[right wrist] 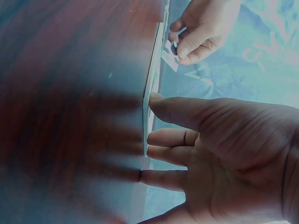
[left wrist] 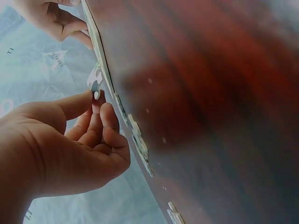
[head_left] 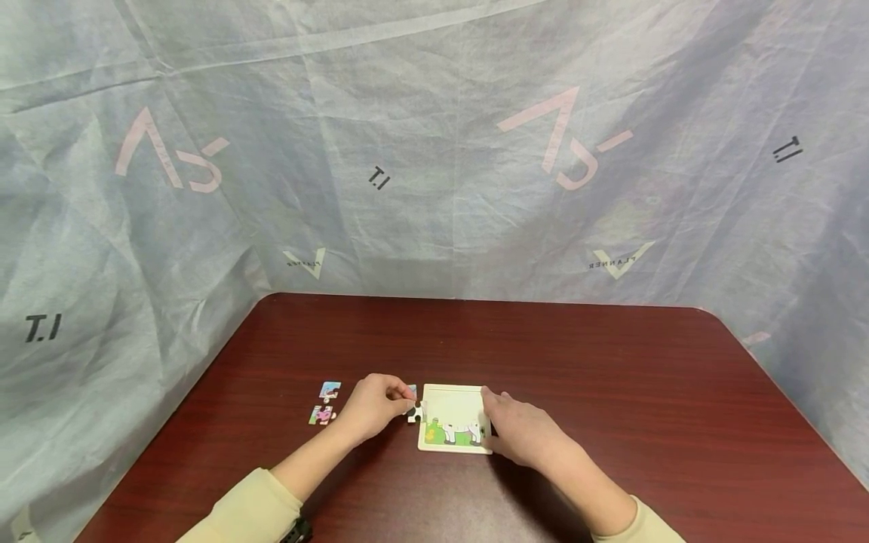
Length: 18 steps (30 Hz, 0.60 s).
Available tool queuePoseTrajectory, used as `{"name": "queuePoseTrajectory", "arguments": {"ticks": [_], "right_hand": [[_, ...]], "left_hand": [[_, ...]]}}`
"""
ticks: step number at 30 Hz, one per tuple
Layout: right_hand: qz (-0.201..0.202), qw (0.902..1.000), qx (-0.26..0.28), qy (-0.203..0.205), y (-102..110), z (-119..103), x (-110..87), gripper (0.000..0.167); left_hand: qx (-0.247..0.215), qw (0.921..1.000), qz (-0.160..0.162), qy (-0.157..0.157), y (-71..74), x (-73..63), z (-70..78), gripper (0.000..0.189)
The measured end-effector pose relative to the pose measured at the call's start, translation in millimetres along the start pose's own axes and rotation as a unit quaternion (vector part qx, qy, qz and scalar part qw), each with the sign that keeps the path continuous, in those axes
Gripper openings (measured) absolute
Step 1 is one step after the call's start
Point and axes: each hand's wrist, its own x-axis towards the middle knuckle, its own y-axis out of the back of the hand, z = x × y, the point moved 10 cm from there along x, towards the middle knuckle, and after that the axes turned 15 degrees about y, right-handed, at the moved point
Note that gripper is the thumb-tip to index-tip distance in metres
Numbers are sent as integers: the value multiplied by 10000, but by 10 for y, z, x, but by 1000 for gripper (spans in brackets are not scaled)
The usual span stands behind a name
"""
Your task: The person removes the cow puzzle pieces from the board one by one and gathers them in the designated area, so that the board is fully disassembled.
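My left hand [head_left: 372, 407] pinches a white puzzle piece with black patches [head_left: 416, 412] between thumb and fingertips, raised beside the tray's left edge. In the left wrist view the same piece [left wrist: 95, 83] is tilted up off the table. The shallow light-wood puzzle tray [head_left: 455, 400] shows a white animal's legs and body on green grass along its lower part; its upper part is bare. At the tray's right edge, my right hand [head_left: 523, 430] touches the rim with thumb and fingertips. The right wrist view shows those fingers [right wrist: 163, 179] fairly straight and spread.
Several loose puzzle pieces lie left of my left hand, among them a blue one [head_left: 330, 389] and a pink-and-green one [head_left: 321, 415]. Another blue piece [head_left: 412, 390] is partly hidden behind the left fingers. A grey printed cloth [head_left: 434, 151] hangs behind the dark red table [head_left: 577, 347].
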Motion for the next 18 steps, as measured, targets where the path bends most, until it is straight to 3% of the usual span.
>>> {"name": "queuePoseTrajectory", "arguments": {"ticks": [7, 13, 18], "right_hand": [[-11, 10000, 11, 18, 1, -9, -3, 72], [-38, 10000, 1, 5, -6, -3, -2, 73], [-74, 10000, 13, -23, -17, 5, -2, 73]], "left_hand": [[9, 10000, -4, 52, 41, -14, -85, 6], [-166, 9994, -134, 281, 72, -5, -180, 5], [-12, 9994, -208, 292, 51, -15, -201, 7]]}}
